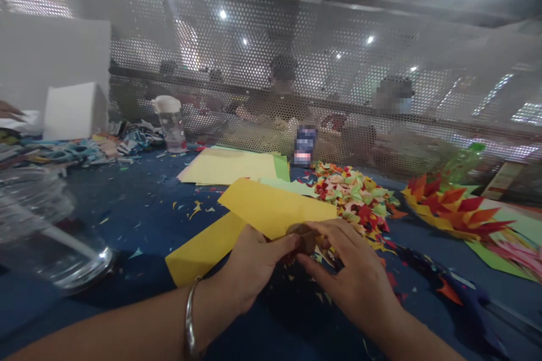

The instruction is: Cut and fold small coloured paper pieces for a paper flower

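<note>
My left hand (256,256), with a silver bangle at the wrist, is closed, its thumb pressed against a small brown rounded object (305,238). From the other side my right hand (351,268) curls its fingers around the same object; its exact kind cannot be made out. A yellow paper sheet (271,206) lies against both hands and reaches up to the object. Under my left hand shows a second yellow paper strip (203,251). Small paper scraps are scattered on the dark blue table below my fingers.
Right of centre is a heap of small coloured paper cutouts (359,192). Beyond it stand an orange-yellow paper flower (457,208) and a green-capped bottle (461,163). A dark blue glue gun (461,290) lies at right. Pale paper sheets (232,166), a phone (305,146) and a lidded cup (171,124) line the back.
</note>
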Tool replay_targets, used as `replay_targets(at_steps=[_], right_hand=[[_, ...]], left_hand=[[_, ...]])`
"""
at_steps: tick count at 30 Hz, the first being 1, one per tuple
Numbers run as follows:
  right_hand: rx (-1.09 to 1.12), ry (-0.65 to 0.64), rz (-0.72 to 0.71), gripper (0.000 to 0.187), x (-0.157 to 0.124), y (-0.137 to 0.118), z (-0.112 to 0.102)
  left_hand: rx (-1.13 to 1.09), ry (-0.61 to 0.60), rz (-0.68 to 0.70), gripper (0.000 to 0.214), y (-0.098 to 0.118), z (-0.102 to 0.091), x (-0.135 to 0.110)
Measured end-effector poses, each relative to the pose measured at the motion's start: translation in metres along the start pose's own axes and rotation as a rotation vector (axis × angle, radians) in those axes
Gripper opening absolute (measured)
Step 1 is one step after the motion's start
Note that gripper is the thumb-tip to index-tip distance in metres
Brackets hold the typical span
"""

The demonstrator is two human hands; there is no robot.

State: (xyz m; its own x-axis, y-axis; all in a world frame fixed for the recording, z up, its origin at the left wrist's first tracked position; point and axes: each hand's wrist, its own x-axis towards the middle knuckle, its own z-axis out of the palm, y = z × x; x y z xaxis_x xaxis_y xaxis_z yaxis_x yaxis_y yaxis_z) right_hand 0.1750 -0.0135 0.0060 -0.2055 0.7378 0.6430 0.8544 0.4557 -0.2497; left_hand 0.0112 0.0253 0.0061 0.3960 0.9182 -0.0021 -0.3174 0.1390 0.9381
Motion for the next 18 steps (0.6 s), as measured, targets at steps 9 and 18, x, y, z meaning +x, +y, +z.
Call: replay_targets(at_steps=[9, 18], right_hand=[[0.103, 0.032, 0.16, 0.027, 0.001, -0.0064, -0.0032], [0.364, -0.083, 0.353, 0.021, 0.0048, -0.0083, -0.0046]], left_hand=[[0.147, 0.188, 0.101, 0.022, 0.0044, 0.0007, 0.0006], [0.07, 0.164, 0.057, 0.021, 0.0011, 0.0037, -0.0007]])
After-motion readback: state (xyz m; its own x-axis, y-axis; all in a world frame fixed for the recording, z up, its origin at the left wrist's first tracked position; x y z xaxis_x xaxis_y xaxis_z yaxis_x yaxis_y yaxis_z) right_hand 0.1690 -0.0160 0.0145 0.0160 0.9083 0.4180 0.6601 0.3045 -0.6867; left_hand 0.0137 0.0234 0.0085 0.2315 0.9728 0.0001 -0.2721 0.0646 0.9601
